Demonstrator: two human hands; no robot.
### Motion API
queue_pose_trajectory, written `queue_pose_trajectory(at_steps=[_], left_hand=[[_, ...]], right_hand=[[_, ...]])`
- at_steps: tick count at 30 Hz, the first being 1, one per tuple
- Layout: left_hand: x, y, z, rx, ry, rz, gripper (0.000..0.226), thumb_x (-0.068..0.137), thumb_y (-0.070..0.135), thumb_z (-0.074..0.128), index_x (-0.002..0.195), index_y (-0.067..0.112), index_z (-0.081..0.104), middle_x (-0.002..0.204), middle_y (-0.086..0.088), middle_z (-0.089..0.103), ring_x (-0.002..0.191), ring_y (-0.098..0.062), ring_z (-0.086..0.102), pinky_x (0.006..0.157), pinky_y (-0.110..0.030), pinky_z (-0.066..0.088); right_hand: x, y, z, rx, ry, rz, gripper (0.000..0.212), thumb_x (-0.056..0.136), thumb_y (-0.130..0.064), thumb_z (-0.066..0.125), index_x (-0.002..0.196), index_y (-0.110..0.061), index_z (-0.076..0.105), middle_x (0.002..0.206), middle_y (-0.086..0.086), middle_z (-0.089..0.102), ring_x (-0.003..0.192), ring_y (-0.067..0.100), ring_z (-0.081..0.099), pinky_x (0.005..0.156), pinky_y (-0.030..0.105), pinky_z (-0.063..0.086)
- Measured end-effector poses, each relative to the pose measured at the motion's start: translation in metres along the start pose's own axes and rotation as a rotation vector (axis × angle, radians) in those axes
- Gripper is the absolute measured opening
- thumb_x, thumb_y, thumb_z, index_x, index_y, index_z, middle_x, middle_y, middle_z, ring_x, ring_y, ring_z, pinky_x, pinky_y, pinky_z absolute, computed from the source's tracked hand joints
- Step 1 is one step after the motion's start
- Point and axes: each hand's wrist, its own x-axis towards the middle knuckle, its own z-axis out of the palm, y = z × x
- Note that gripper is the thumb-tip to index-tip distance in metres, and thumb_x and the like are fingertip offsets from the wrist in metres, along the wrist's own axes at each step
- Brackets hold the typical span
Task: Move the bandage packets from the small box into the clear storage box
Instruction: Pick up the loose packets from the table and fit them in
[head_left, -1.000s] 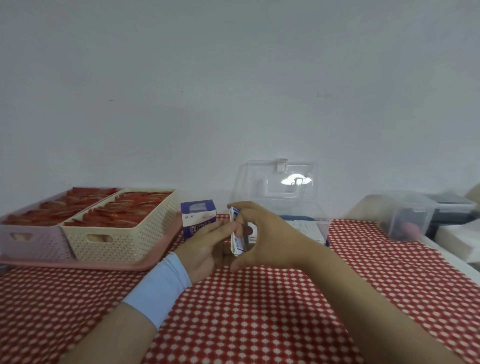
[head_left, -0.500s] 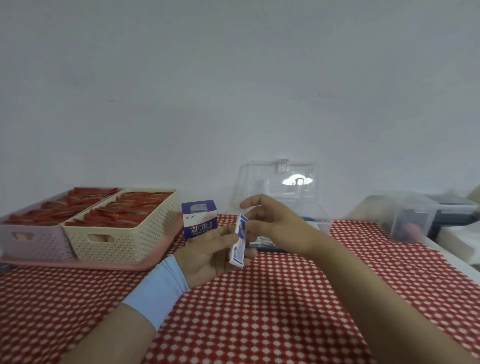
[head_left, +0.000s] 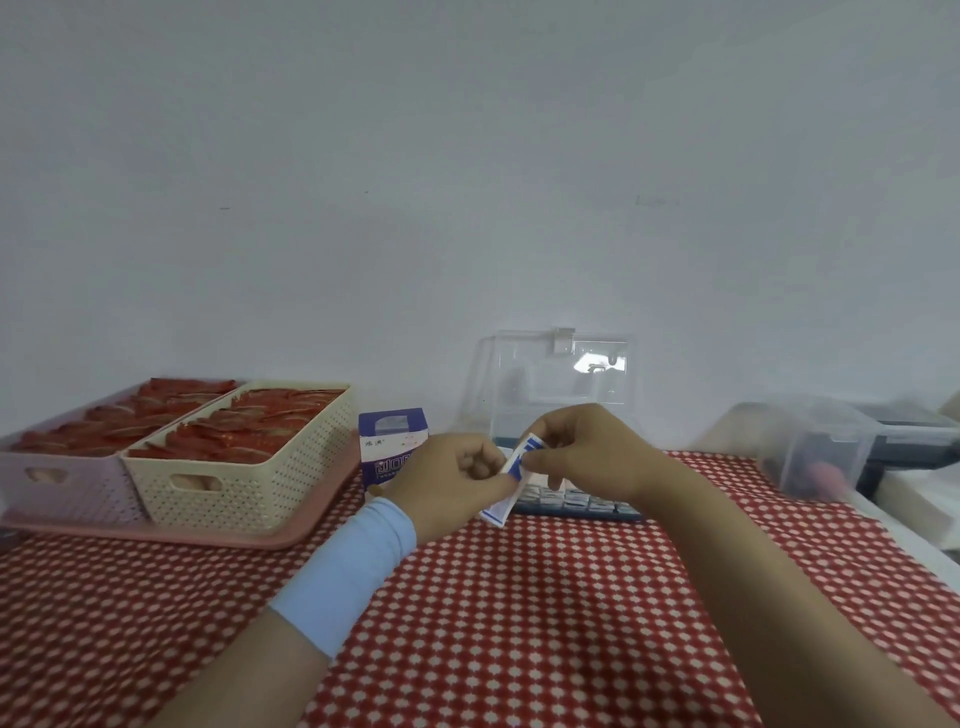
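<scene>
A small white and blue box (head_left: 506, 480) is held tilted between both hands, just in front of the clear storage box (head_left: 558, 405). My left hand (head_left: 452, 486) grips its lower part. My right hand (head_left: 587, 452) pinches its upper end, where a white flap or packet shows; I cannot tell which. The clear storage box stands at the back with its lid upright, and several white bandage packets (head_left: 576, 496) lie in a row in its blue bottom. A second blue and white carton (head_left: 393, 447) stands left of my hands.
A cream basket (head_left: 228, 483) and a lilac basket (head_left: 57, 483) of red packets sit on a pink tray (head_left: 171, 532) at the left. Another clear tub (head_left: 815, 452) stands at the right by the table's edge. A red checked cloth (head_left: 519, 623) covers the table.
My right hand came back from the clear storage box to the top of the small box. My left hand turned and closed more around the box, lifting it slightly.
</scene>
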Motion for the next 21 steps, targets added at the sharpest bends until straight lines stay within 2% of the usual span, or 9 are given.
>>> queue_pose_trajectory(at_steps=[3,6,10,13,17,19,21], left_hand=[[0.018,0.013,0.011,0.023,0.018,0.019,0.011,0.08,0.031,0.079,0.078,0.022,0.072,0.073,0.005,0.071,0.071,-0.011,0.066,0.078,-0.035,0.056],[0.045,0.029,0.023,0.04,0.03,0.063,0.014,0.08,0.033,0.077,0.083,0.02,0.073,0.078,0.001,0.073,0.079,-0.02,0.068,0.079,-0.035,0.057],[0.086,0.046,0.048,0.007,0.047,0.099,0.015,0.083,0.033,0.076,0.084,0.019,0.071,0.077,0.001,0.07,0.067,-0.013,0.061,0.069,-0.028,0.054],[0.11,0.047,0.069,0.105,-0.12,0.05,0.019,0.088,0.039,0.068,0.096,0.022,0.067,0.084,0.004,0.069,0.074,-0.012,0.063,0.074,-0.029,0.053],[0.126,0.036,0.077,0.375,-0.354,0.014,0.033,0.092,0.048,0.055,0.114,0.026,0.067,0.112,0.006,0.067,0.104,-0.016,0.061,0.096,-0.036,0.049],[0.128,0.032,0.075,0.472,-0.467,0.048,0.038,0.091,0.049,0.054,0.119,0.027,0.067,0.119,0.005,0.065,0.11,-0.018,0.058,0.101,-0.039,0.046],[0.129,0.029,0.075,0.521,-0.575,0.052,0.04,0.089,0.047,0.054,0.12,0.026,0.069,0.121,0.003,0.065,0.111,-0.019,0.058,0.101,-0.041,0.046]], right_hand=[[0.005,0.001,-0.023,-0.082,0.014,0.014,0.006,0.086,-0.019,0.074,0.084,-0.014,0.077,0.065,0.006,0.07,0.046,0.002,0.052,0.046,0.015,0.039],[0.014,0.002,-0.056,-0.155,0.05,0.035,0.006,0.085,-0.021,0.076,0.083,-0.015,0.078,0.054,-0.003,0.065,0.042,0.002,0.049,0.046,0.014,0.037],[0.033,0.016,-0.1,-0.19,0.094,0.086,0.007,0.085,-0.021,0.077,0.079,-0.019,0.08,0.051,-0.001,0.062,0.043,0.005,0.043,0.046,0.016,0.034],[0.05,0.039,-0.117,-0.298,0.052,0.149,0.006,0.084,-0.02,0.077,0.079,-0.018,0.079,0.056,0.007,0.063,0.044,0.009,0.044,0.047,0.02,0.036],[0.071,0.076,-0.122,-0.473,-0.053,0.236,0.007,0.086,-0.019,0.074,0.087,-0.013,0.078,0.071,0.016,0.072,0.049,0.013,0.053,0.052,0.024,0.043],[0.079,0.089,-0.119,-0.509,-0.104,0.245,0.008,0.086,-0.018,0.074,0.088,-0.012,0.078,0.082,0.017,0.075,0.052,0.015,0.056,0.056,0.027,0.046],[0.087,0.096,-0.114,-0.532,-0.141,0.242,0.009,0.086,-0.017,0.074,0.09,-0.01,0.078,0.085,0.015,0.076,0.053,0.016,0.057,0.058,0.027,0.048]])
